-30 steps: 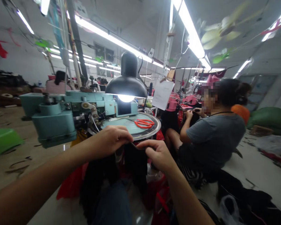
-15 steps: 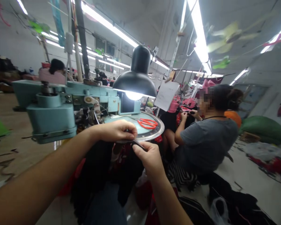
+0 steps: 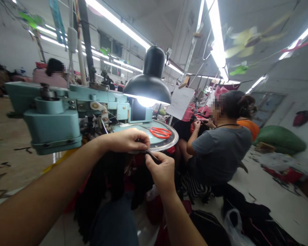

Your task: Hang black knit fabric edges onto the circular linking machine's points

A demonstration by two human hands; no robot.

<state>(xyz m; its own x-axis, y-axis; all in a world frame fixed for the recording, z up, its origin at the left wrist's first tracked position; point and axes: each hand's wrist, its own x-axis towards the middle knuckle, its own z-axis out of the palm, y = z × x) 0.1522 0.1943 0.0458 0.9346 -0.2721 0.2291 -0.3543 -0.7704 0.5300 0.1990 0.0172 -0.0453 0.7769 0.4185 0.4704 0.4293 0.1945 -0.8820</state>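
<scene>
Dark knit strip point(image 3: 152, 156) is where both hands meet in the head view, a narrow band slanting from the right hand's fingertips up and to the left, its long axis running toward the left hand and passing out of sight beneath those fingers. Right hand point(image 3: 161, 174) sits nearer and lower, its thumb and forefinger pressed together, pinching the strip. Left hand point(image 3: 128, 140) lies farther left, its fingers curled over and down at the strip's far end, just by the rim of the round metal-edged dial point(image 3: 174, 141) of a teal linking machine point(image 3: 52, 118); whether those fingers pinch the strip or only steady it, the back of the hand hides. Below both hands, a mass of black knitted fabric point(image 3: 102, 181) hangs over a blue trouser leg point(image 3: 113, 222). On the dial, red-handled scissors point(image 3: 159, 132) lie just beyond the hands, not touching them. Desk lamp point(image 3: 150, 82) shines down over the dial from the far side. To the right, a co-worker in a grey T-shirt point(image 3: 219, 153) sits with both hands raised at work farther along the row, and a plastic bag point(image 3: 233, 229) lies on dark cloth at near right.
</scene>
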